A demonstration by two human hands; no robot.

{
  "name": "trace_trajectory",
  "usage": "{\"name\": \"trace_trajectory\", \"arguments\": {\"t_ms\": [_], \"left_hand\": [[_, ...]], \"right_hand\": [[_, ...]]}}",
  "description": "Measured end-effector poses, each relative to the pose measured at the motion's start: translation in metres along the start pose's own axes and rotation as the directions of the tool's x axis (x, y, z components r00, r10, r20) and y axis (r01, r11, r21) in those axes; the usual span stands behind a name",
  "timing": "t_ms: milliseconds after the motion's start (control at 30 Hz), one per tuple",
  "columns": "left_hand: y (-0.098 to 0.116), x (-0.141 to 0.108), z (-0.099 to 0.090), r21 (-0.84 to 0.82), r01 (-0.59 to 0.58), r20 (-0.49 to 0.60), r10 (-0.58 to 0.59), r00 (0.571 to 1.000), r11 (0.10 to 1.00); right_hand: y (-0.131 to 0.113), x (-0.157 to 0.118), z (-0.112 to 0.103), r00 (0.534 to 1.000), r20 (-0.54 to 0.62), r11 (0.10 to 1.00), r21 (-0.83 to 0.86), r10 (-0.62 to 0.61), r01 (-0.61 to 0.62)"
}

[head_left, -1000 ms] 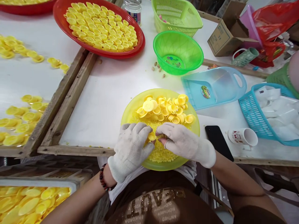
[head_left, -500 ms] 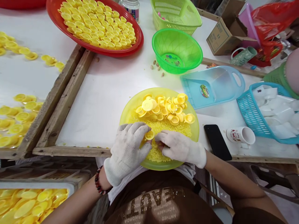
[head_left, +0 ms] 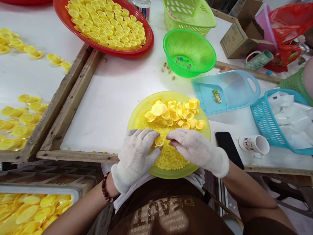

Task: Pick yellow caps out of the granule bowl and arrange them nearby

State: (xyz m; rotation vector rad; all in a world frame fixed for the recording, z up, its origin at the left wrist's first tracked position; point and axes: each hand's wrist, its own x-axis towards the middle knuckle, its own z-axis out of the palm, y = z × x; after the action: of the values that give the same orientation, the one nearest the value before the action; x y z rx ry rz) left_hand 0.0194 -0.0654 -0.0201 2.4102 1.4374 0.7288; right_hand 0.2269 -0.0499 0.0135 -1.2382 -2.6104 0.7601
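Note:
A yellow basin (head_left: 133, 122) holds many small yellow beads (head_left: 172, 160), with a heap of yellow cups (head_left: 184, 114) at its far side. In a white glove with bare fingertips, my left hand (head_left: 139, 153) pinches one small yellow cup (head_left: 159, 141) over the beads; some beads show inside it. Just right of that cup is my right hand (head_left: 192, 147), also gloved, its fingers curled and its fingertips close together above the beads. Whether anything sits between those fingertips is too small to tell.
Beyond the basin are a red tray (head_left: 149, 42) of yellow cups, a green bowl (head_left: 168, 55) and a blue scoop (head_left: 234, 91). A phone (head_left: 229, 150), a white mug (head_left: 254, 144) and a blue basket (head_left: 262, 119) stand right. Wooden edging (head_left: 70, 94) crosses the left side.
My right hand has moved a little right, away from the cup, and turned slightly. The left hand keeps its hold on the cup. The whole view has shifted slightly.

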Motion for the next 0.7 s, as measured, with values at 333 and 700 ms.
{"name": "trace_trajectory", "arguments": {"t_ms": [333,700], "left_hand": [[-0.004,-0.002,-0.002,-0.017,-0.021,0.016,0.021,1.000,1.000],[-0.007,-0.003,-0.002,-0.074,-0.048,-0.023,0.046,0.999,0.996]], "right_hand": [[0.006,0.001,0.010,0.982,0.183,0.996,0.086,-0.039,0.024],[0.005,0.000,-0.007,0.999,-0.051,1.000,-0.031,-0.008,0.007]]}}
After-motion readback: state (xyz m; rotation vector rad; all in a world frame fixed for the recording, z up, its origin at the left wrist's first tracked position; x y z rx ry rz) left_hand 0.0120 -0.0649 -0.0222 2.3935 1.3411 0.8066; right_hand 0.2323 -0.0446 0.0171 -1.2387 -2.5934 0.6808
